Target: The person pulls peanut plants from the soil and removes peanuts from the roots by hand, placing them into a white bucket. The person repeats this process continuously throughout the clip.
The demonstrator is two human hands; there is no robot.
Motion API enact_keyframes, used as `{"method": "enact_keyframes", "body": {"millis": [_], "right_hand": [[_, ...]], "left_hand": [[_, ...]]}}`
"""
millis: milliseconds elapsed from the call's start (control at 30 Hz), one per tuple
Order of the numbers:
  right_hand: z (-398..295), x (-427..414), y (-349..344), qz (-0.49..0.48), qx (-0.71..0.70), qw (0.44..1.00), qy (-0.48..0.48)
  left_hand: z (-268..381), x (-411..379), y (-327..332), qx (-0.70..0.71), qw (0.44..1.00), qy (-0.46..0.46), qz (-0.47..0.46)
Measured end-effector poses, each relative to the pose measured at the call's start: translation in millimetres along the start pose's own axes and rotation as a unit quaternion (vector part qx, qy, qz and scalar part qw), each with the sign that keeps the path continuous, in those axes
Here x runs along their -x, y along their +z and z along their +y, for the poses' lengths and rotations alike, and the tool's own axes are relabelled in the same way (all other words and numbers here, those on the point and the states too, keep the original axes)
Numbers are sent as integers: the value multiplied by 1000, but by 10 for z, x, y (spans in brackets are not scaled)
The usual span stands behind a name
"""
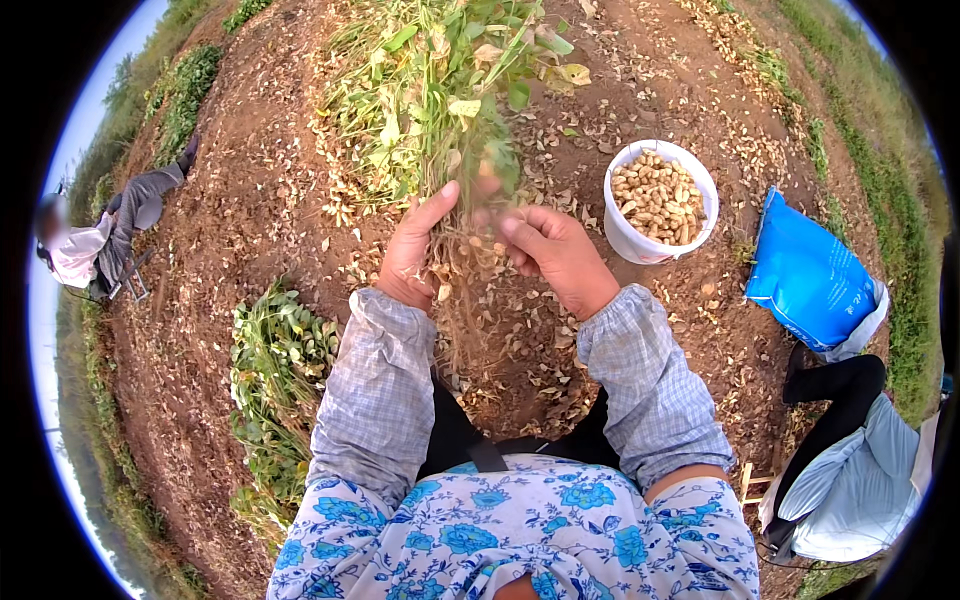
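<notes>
My left hand (416, 251) grips a bunch of peanut plants (431, 112) near its roots, thumb on top. Leaves and stems spread away from me, and thin roots (465, 315) with a few pods hang towards me. At the right side of the roots, my right hand (551, 251) has thumb and forefinger pinched together; whether a pod is between them is blurred. A white plastic bucket (621, 225), nearly full of peanuts in the shell (660, 199), stands on the soil to the right of my right hand.
Pulled peanut plants (277, 375) lie at the left. A blue sack (810, 277) lies right of the bucket, beside a person (847, 472) at the lower right. Another person (82, 247) sits at the far left. Dry leaves litter the brown soil (262, 195).
</notes>
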State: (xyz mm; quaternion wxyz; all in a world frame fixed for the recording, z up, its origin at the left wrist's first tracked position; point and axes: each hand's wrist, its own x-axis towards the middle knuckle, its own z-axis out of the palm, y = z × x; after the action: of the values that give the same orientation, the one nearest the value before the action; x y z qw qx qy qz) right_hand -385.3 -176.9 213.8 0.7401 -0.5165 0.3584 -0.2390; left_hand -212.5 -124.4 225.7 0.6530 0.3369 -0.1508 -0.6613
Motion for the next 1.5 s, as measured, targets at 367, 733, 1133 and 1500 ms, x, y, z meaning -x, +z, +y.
{"method": "enact_keyframes", "body": {"millis": [367,733,1133,1500], "right_hand": [[-240,300,89,-165,291,903,-270],[-95,113,104,-4,-1,999,-38],[-252,-97,-1076,367,266,866,-211],[-265,113,-317,150,228,944,-188]], "left_hand": [[100,-129,-350,235,965,-69,-90],[-70,-54,-109,77,995,-60,7],[16,-58,-103,410,903,-101,-72],[51,-26,-281,78,995,45,36]]}}
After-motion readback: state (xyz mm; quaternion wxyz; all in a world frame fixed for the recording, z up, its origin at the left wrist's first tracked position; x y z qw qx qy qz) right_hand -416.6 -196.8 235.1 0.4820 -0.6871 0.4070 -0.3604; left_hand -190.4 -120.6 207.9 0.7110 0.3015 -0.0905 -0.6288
